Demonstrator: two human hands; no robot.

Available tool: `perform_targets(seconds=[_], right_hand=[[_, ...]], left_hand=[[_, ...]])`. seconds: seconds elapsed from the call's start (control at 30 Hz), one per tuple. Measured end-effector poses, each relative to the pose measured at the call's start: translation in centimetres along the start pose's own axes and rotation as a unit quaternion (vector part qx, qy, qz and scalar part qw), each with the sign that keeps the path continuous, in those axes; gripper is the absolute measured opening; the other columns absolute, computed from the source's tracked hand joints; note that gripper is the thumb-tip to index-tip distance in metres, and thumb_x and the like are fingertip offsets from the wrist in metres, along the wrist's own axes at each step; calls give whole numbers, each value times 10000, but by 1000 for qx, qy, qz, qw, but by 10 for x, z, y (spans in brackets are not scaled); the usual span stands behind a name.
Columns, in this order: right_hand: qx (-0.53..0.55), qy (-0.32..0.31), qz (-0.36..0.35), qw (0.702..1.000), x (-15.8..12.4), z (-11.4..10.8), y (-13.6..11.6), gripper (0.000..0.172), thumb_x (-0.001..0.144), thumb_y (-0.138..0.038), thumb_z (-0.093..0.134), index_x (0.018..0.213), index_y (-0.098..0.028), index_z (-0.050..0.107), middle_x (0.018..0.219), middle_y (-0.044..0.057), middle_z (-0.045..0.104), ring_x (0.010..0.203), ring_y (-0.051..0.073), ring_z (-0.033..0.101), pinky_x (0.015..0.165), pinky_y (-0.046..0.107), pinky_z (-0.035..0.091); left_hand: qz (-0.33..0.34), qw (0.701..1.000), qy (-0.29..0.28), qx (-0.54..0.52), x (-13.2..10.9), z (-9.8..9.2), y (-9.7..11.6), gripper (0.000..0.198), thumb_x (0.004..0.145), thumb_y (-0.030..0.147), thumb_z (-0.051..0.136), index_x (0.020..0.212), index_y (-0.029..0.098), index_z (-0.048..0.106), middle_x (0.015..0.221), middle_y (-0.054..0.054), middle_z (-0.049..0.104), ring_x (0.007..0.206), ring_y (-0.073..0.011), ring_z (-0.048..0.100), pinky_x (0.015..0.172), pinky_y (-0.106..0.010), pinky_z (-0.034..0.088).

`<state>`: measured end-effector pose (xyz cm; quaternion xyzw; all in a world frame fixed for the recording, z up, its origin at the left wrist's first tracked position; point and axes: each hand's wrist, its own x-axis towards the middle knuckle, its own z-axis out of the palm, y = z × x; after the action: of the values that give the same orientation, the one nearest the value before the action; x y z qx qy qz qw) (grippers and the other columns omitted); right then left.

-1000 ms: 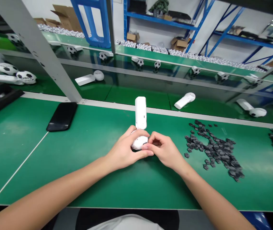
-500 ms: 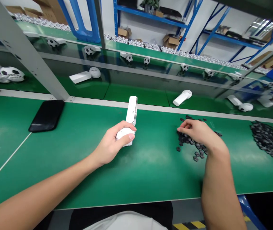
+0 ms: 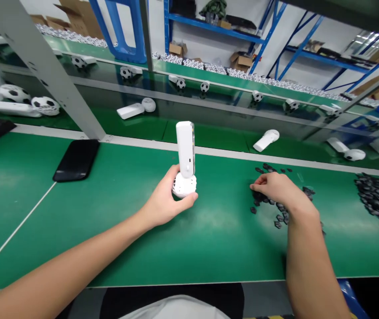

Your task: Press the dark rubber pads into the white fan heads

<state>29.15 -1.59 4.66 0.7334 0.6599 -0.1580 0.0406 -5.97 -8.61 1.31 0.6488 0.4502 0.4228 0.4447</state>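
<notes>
Two bare hands are at work above the green counter point(image 3: 109, 252). A white handheld unit point(image 3: 185, 150) is held upright in the left grip point(image 3: 162, 198), its long flat handle pointing away from the body and its round head point(image 3: 184, 186) seated against the fingers and palm. That grip is closed around the head, with the thumb side behind it and the fingers wrapped across its lower side, so the unit is lifted by the head and not by the handle. The hold is judged sound: the upright handle is kept steady, and much of the head's surface is left exposed. Keeping the fingers low on the head would leave that surface clear.

The right grip point(image 3: 274, 188) is lowered to the loose dark pentagonal pieces point(image 3: 280, 217), well apart from the unit, with its fingers curled downward among them. Whether a piece is pinched cannot be told, as the fingertips are partly hidden. A larger heap of dark pieces point(image 3: 377, 199) is spread farther along the counter, while a black smartphone point(image 3: 76, 160) is laid on the far side of the left grip.
</notes>
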Motion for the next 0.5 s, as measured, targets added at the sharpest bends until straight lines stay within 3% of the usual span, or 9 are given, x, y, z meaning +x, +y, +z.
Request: perform_targets(seconds=[0.07,0.2,0.3,0.4,0.5], right_hand=[[-37,19,-4,999,-4,3,-5,214,869,-426,699,814,-240,787,849,103,784,773,292,723,583,352,478],[-97,35,-1,995,-11,6,-12,193,895,-352,662,860,-247,821,910,131,779,821,336,714,568,378,446],[-70,42,-11,997,-10,3,-16,209,911,-332,643,852,-253,828,889,123,785,810,338,717,602,401,475],[90,46,-63,993,-13,3,-31,224,927,-383,661,888,-238,827,839,92,795,771,297,739,682,399,549],[331,5,-135,934,-25,10,-59,246,881,-457,763,933,-222,815,865,73,805,814,263,770,760,355,614]], left_hand=[[-8,1000,10,-19,-1,2,-2,534,896,348,738,1355,207,504,1145,-87,631,909,-207,602,801,-328,501],[-5,999,23,-40,0,4,-5,519,887,338,748,1328,207,508,1150,-83,623,932,-209,592,817,-331,490],[-8,999,11,-41,0,3,-4,516,888,363,750,1317,206,511,1136,-79,623,930,-208,588,813,-333,485],[-4,1000,-10,-18,1,2,-2,527,885,368,747,1325,210,504,1138,-84,635,950,-224,606,813,-343,488],[14,999,-23,30,1,3,0,552,874,334,748,1352,226,494,1176,-85,653,983,-238,631,846,-356,495]])
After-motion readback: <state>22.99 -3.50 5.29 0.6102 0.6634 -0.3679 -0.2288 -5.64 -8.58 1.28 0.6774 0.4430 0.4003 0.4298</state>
